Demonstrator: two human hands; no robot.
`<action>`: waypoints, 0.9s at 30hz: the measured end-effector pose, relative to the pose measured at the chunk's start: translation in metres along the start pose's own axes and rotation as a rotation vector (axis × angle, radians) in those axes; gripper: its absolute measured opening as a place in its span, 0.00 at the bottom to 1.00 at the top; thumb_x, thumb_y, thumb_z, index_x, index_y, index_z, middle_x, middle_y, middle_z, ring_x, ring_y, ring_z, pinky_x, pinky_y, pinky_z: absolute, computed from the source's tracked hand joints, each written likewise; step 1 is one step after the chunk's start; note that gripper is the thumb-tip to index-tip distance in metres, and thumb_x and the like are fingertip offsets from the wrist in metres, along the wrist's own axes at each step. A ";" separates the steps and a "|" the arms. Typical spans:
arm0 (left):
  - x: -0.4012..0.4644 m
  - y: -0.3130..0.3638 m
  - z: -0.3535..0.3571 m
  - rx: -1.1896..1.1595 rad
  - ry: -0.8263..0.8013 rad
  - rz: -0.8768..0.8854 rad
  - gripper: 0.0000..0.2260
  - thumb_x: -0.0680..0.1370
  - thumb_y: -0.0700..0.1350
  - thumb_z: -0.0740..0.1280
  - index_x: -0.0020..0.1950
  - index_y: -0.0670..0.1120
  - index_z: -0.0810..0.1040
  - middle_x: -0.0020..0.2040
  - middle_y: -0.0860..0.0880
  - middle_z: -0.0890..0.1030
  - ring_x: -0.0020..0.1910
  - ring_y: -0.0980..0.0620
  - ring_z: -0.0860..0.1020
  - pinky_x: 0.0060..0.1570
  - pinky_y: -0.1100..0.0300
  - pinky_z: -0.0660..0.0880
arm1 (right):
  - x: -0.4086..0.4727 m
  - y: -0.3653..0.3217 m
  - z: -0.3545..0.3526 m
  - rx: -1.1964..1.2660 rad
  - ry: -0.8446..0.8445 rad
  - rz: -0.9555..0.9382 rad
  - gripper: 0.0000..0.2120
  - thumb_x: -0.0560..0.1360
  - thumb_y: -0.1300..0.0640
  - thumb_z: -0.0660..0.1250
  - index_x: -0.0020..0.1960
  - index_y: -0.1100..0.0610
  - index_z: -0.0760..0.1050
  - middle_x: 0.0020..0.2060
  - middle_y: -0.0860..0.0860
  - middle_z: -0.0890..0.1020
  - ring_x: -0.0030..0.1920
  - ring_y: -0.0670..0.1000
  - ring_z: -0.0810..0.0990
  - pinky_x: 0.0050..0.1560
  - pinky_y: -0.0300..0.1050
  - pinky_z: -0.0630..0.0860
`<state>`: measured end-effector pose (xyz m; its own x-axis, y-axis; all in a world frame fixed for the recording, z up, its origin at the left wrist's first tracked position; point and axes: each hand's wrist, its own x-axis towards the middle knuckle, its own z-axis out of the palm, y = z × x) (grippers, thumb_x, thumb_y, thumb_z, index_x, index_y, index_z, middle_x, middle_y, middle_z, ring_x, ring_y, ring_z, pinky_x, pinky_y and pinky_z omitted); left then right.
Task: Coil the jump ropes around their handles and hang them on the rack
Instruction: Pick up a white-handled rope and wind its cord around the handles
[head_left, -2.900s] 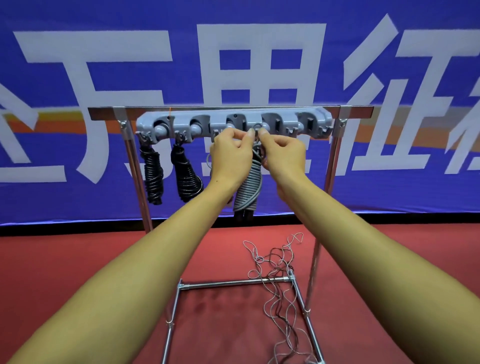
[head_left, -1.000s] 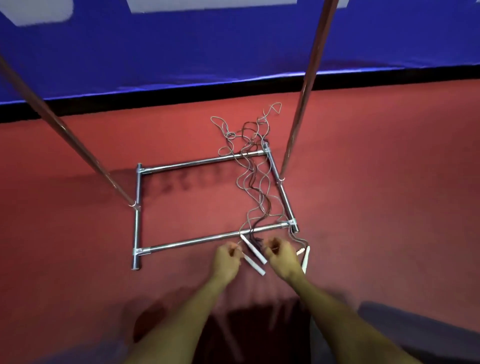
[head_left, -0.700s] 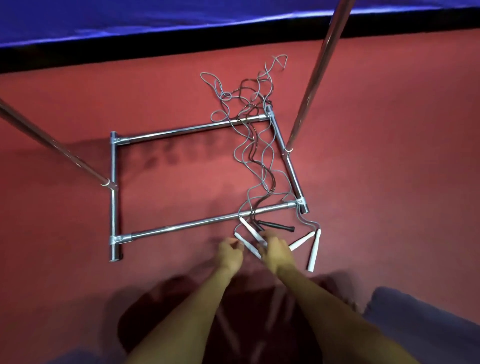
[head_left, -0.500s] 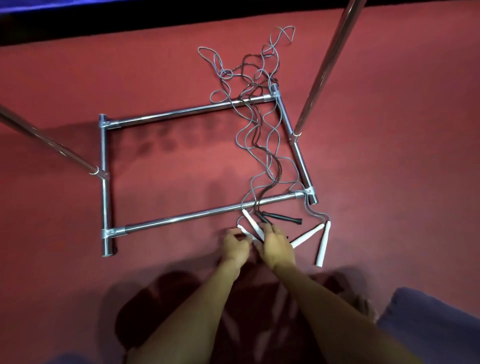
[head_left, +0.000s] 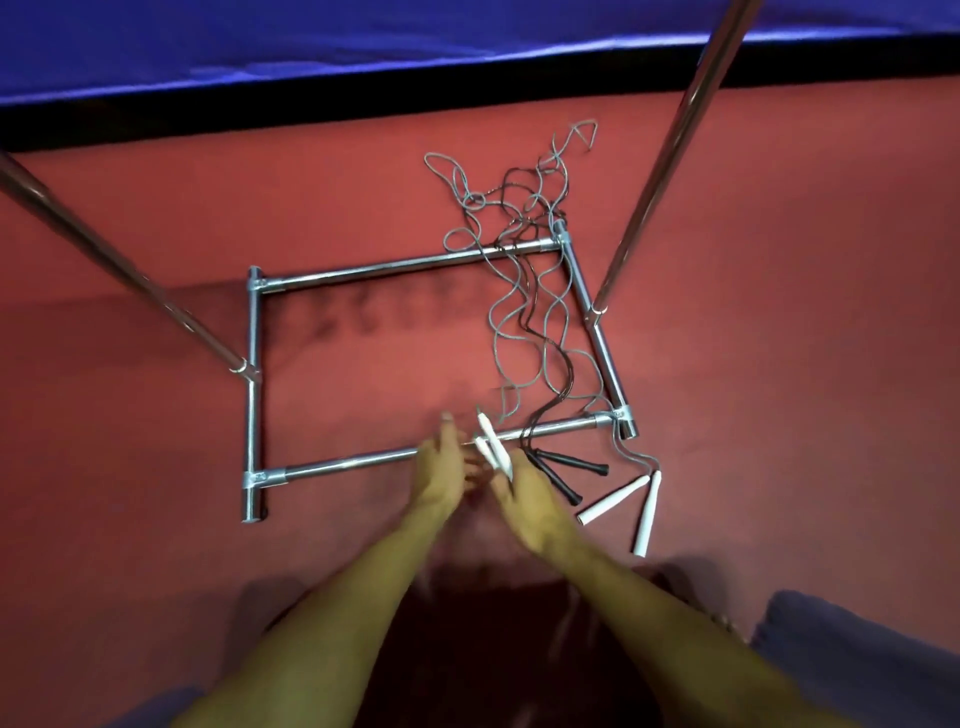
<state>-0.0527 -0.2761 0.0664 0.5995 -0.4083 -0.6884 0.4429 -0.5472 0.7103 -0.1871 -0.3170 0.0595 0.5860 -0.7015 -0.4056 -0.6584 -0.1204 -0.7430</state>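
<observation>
Several jump ropes lie tangled (head_left: 524, 291) on the red floor across the rack's base frame (head_left: 353, 460). My right hand (head_left: 527, 496) holds a pair of white handles (head_left: 493, 444) just above the frame's front bar, their tips pointing away from me. My left hand (head_left: 447, 462) is beside them on the left with its fingers spread, blurred by motion. On the floor to the right lie two black handles (head_left: 569, 462) and another pair of white handles (head_left: 623, 504). The rack's hooks are out of view.
Two slanted metal uprights rise from the base, one at the left (head_left: 119, 260) and one at the right (head_left: 670, 150). A blue banner (head_left: 363, 41) with a black lower edge runs along the back. Dark cloth fills the bottom of the view.
After hanging a coiled rope on the rack, my hands dropped to the floor. The white handles have now come up off the floor in my right hand, and my left hand's fingers have spread.
</observation>
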 end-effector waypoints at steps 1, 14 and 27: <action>-0.003 0.021 -0.008 0.036 0.067 0.110 0.24 0.81 0.64 0.55 0.42 0.49 0.81 0.43 0.41 0.87 0.45 0.38 0.85 0.51 0.43 0.83 | -0.005 -0.020 -0.007 0.008 0.016 -0.035 0.10 0.83 0.57 0.62 0.62 0.59 0.74 0.50 0.55 0.82 0.49 0.59 0.79 0.45 0.50 0.70; -0.247 0.296 -0.132 0.156 -0.207 0.923 0.33 0.80 0.69 0.58 0.40 0.39 0.80 0.28 0.45 0.78 0.29 0.48 0.76 0.41 0.53 0.77 | -0.138 -0.309 -0.177 0.348 0.316 -0.623 0.13 0.85 0.46 0.63 0.50 0.53 0.79 0.33 0.44 0.76 0.34 0.45 0.72 0.37 0.46 0.69; -0.277 0.238 -0.234 0.561 -0.169 0.910 0.10 0.82 0.45 0.73 0.45 0.41 0.79 0.29 0.51 0.79 0.30 0.54 0.74 0.35 0.57 0.71 | -0.173 -0.293 -0.239 0.662 0.290 -0.459 0.13 0.85 0.53 0.64 0.49 0.61 0.78 0.29 0.47 0.75 0.24 0.47 0.63 0.27 0.38 0.60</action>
<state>0.0432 -0.1224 0.4608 0.4302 -0.9025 0.0213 -0.5159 -0.2264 0.8262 -0.2081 -0.3276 0.4749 0.5236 -0.8465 0.0963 0.0787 -0.0645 -0.9948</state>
